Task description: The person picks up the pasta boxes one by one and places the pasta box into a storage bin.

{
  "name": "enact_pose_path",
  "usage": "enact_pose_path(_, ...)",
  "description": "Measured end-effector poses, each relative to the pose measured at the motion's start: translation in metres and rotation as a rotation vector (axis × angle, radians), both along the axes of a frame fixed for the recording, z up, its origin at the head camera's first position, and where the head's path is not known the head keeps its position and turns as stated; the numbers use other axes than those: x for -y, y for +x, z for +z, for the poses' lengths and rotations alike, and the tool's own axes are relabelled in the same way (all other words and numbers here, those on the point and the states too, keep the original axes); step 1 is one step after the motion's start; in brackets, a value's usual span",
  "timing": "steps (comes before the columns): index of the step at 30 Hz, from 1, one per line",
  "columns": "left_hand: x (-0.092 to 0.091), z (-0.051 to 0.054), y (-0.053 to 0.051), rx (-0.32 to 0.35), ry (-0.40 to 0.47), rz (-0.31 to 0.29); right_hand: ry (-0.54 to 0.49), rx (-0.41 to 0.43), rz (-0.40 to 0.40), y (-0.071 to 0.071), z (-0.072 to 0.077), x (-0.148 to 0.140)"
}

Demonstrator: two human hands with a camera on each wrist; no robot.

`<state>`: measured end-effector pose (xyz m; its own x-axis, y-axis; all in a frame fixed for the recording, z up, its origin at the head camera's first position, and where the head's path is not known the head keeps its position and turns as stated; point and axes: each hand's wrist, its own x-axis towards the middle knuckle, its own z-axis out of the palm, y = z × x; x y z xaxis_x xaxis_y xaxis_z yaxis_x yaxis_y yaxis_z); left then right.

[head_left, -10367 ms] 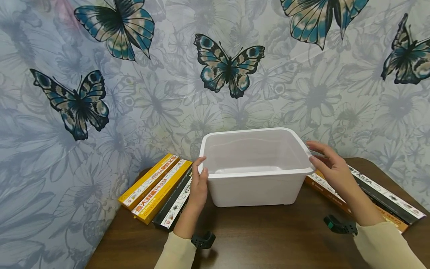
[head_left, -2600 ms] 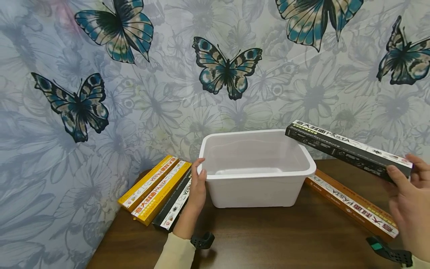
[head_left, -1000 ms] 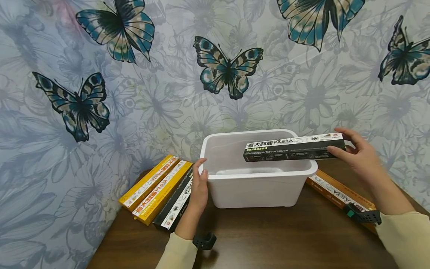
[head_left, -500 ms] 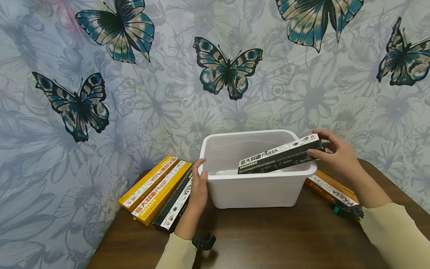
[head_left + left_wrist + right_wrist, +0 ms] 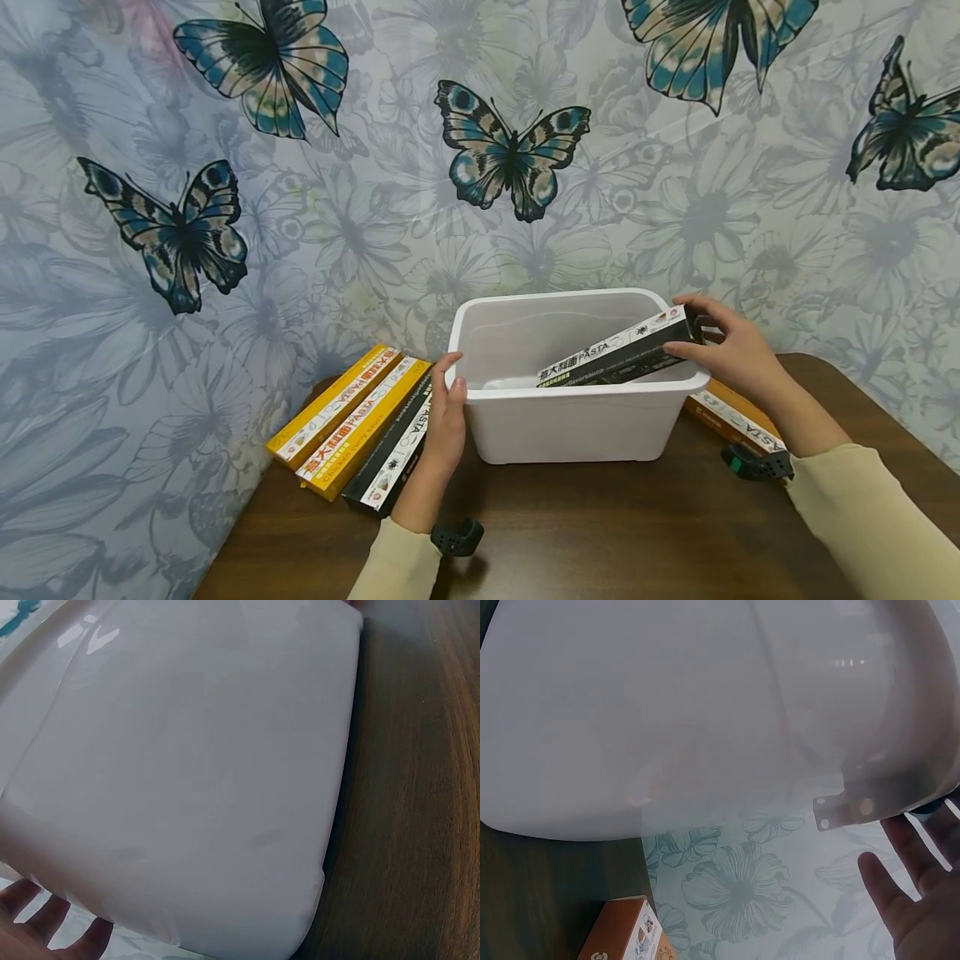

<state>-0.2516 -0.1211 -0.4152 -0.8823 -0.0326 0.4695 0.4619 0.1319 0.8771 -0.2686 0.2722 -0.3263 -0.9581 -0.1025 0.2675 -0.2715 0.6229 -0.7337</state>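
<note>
A white plastic bin (image 5: 570,427) stands on the table, open side up. My right hand (image 5: 731,343) pinches the right end of a black pasta box (image 5: 621,350) between thumb and fingers. That box slants down to the left, its lower end inside the bin and hidden by the front wall. At the bin's left end, my left hand (image 5: 446,421) holds the rim and side, thumb toward the front corner. The left wrist view shows fingers (image 5: 90,937) against the bin's side. In the right wrist view the bin's wall (image 5: 630,712) fills much of the picture.
Left of the bin lie two yellow pasta boxes (image 5: 360,425) and a black pasta box (image 5: 393,450), partly behind my left hand. An orange-brown pasta box (image 5: 738,417) lies on the right, partly under my right forearm. A butterfly-patterned wall covering (image 5: 337,233) rises behind the table (image 5: 585,533).
My right hand has lifted the black pasta box from the table's right side, carried it left over the bin and lowered its left end inside. My left hand has stayed at the bin.
</note>
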Motion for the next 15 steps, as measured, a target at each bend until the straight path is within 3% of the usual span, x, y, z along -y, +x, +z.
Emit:
enact_pose_path(7, 0.000, -0.001, 0.000, 0.003, 0.005, -0.002, 0.022, 0.051, 0.053, -0.008, -0.001, 0.000)
enact_pose_path(15, -0.001, 0.000, 0.000, -0.003, 0.004, -0.006, 0.052, 0.138, 0.125, -0.016, 0.008, 0.003)
